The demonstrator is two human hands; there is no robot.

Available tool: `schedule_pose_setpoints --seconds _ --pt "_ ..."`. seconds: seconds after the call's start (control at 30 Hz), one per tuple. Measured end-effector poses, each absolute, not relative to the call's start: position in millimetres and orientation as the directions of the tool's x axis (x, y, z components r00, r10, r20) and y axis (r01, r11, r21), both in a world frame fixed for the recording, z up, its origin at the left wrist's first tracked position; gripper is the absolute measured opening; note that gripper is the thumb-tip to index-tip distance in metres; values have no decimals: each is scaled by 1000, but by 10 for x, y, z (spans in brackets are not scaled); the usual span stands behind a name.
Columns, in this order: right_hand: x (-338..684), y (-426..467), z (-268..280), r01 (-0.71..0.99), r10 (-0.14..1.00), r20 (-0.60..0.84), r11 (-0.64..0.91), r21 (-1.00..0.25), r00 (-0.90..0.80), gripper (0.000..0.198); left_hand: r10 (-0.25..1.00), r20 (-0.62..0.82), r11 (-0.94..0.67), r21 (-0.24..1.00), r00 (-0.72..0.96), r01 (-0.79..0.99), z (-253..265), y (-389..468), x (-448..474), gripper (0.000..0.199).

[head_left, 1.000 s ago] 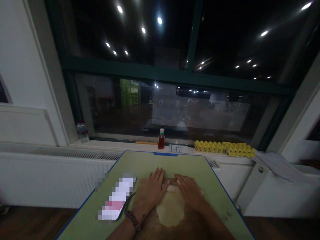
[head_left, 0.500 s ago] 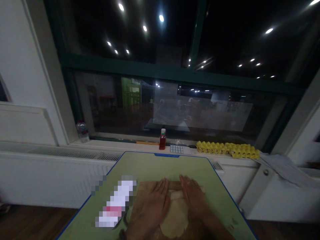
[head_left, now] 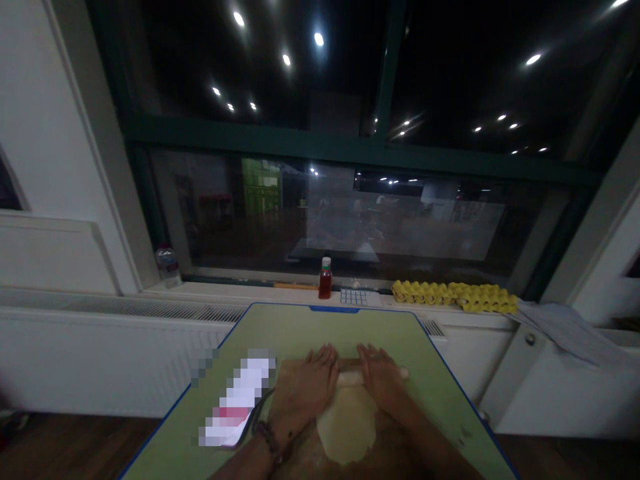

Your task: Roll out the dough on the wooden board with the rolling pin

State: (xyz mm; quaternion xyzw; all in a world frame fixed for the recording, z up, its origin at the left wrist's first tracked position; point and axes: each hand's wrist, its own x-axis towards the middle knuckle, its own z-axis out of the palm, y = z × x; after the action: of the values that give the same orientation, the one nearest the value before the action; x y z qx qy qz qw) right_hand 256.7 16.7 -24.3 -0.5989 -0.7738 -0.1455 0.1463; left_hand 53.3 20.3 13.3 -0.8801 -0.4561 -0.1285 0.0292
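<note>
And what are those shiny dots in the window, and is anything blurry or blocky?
Head view: bright spots in the dark window, probably reflections; head view too: the flat white thing is mostly pixelated, and the left hand and right hand look slightly soft.

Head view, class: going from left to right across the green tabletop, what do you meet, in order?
Pixelated white item, left hand, flattened dough, right hand, dark marks.

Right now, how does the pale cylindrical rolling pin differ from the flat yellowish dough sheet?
The rolling pin is rod-shaped; the dough sheet is roundish. The left hand and right hand cover parts of the rolling pin; the dough sheet's middle lies uncovered. Both look pale.
</note>
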Motion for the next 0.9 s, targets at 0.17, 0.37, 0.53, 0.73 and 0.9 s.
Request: schedule_pose_setpoints --seconds 0.17,0.37,0.53,0.73,0.9 --pt "2681 -78 -475 936 768 548 342 84 -330 53 739 358 -624 45 571 780 -4 -58 469 50" --pt "2554 249 -74 967 921 295 249 50 -253 49 828 240 -536 73 507 841 207 325 620 48" --pt "2541 172 -75 967 913 320 245 65 -252 48 824 245 -541 67 511 839 221 227 599 48" --pt "2713 -269 -377 922 791 489 379 78 -367 52 724 447 -623 96 526 776 -62 -193 462 50" --pt "2662 -74 -289 932 824 438 338 131 -360 49 761 334 -614 92 556 784 77 -36 546 48"
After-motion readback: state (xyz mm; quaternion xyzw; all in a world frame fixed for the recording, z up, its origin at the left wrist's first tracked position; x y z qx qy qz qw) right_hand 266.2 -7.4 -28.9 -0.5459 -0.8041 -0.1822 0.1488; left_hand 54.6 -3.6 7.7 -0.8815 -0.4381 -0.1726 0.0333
